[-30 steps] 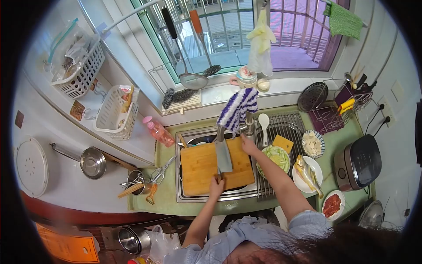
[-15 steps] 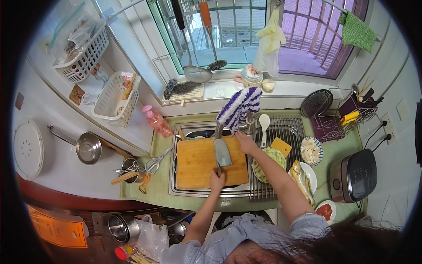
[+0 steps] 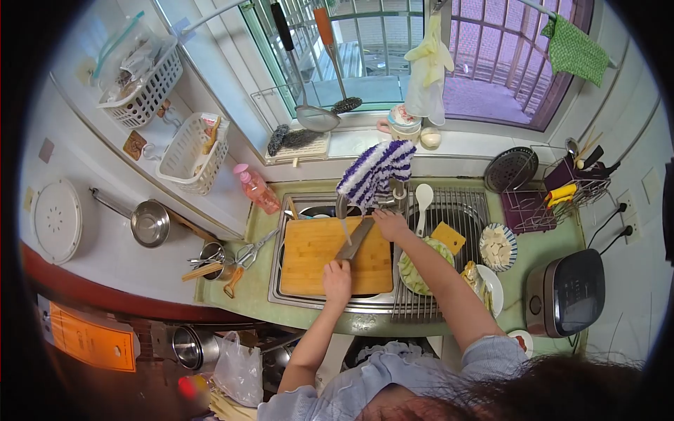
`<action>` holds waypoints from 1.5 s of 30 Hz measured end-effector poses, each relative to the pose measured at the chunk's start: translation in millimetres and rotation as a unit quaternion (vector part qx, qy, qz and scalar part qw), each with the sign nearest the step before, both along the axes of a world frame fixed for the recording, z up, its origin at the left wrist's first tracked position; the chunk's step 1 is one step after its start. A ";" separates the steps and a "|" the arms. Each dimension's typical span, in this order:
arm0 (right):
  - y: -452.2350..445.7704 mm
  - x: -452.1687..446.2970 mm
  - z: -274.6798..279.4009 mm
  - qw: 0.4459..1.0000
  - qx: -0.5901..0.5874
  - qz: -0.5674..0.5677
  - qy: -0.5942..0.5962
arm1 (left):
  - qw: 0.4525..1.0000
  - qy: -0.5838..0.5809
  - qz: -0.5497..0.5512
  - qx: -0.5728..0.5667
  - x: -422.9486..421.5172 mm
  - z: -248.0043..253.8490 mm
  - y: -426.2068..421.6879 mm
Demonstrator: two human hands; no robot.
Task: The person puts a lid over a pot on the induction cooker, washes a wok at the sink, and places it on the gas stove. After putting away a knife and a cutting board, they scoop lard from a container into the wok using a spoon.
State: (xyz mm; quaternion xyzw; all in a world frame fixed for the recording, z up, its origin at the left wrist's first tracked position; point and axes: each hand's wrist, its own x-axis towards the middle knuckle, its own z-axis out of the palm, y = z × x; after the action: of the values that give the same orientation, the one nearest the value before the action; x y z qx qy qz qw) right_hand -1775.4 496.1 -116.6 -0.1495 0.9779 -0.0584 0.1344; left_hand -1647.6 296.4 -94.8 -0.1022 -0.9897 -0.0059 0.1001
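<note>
Window [image 3: 372, 52] with bars fills the far wall, sill below it. Green counter [image 3: 242, 300] runs under that, metal sink [image 3: 379, 306] set into it. Wooden cutting board [image 3: 309, 252] lies across the sink, covering most of the left basin, front rim showing. Rice cooker [image 3: 567, 291] sits at the right end of the counter. Striped cloth [image 3: 375, 168], purple and white, is draped over the faucet [image 3: 342, 205]; spout pokes out below, thin pale stream dropping from it to the blade, looks like water

Right of the board: sliced greens [image 3: 418, 270] in a dish, partly behind the right forearm; white plate [image 3: 496, 289] with a fish, also partly hidden by the arm; patterned bowl [image 3: 514, 244] of white cubes beyond

Left hand [image 3: 337, 281]: over the front half of the board, fingers curled in around the cleaver [image 3: 356, 240] handle, firm hold, no gap visible. Blade is over the board, slanting away toward the faucet base, turned partly edge-on; can't tell if it touches wood

Right hand [image 3: 390, 226]: at the faucet base just past the board's far right corner, fingers reaching forward, bent. Fingertips unclear, can't tell how far apart they are or if they grip anything

Smallest: white spoon [image 3: 423, 207] and yellow square [image 3: 448, 238], both just right of that hand
</note>
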 end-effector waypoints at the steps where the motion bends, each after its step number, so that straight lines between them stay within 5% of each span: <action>1: 0.4 0.6 2.3 1.000 0.021 0.001 -0.004 | 0.999 0.025 -0.024 -0.010 -1.4 1.7 3.5; 7: 2.7 2.9 0.1 0.991 0.096 0.036 0.086 | 0.994 0.057 -0.064 -0.072 -11.1 2.4 9.1; 14: 23.7 13.1 29.3 0.987 0.160 0.031 0.011 | 0.996 -0.001 -0.075 -0.046 9.2 71.2 -19.9; 20: 53.8 76.9 19.8 0.975 -0.109 -0.027 0.189 | 0.991 -0.099 -0.067 -0.060 25.1 106.6 -23.8; 23: 68.3 139.0 36.4 0.946 -0.231 -0.087 0.212 | 0.993 -0.027 -0.116 0.010 26.9 140.2 7.0; 32: 76.9 296.2 16.0 0.863 -0.411 -0.250 0.153 | 0.876 0.270 -0.374 0.141 -50.4 277.4 195.7; 34: 82.4 315.5 10.8 0.856 -0.421 -0.266 0.139 | 0.833 0.229 -0.441 0.246 -70.9 310.6 248.0; 45: 118.4 359.7 11.3 0.802 -0.415 -0.387 0.186 | 0.770 0.061 -0.630 0.075 -75.6 443.8 472.1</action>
State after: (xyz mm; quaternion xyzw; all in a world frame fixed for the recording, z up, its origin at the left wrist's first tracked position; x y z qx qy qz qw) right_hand -1415.8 614.6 -105.3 0.1923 0.8427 -0.4770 -0.1590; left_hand -1723.2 768.4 349.1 -0.6952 -0.6916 -0.1356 0.1413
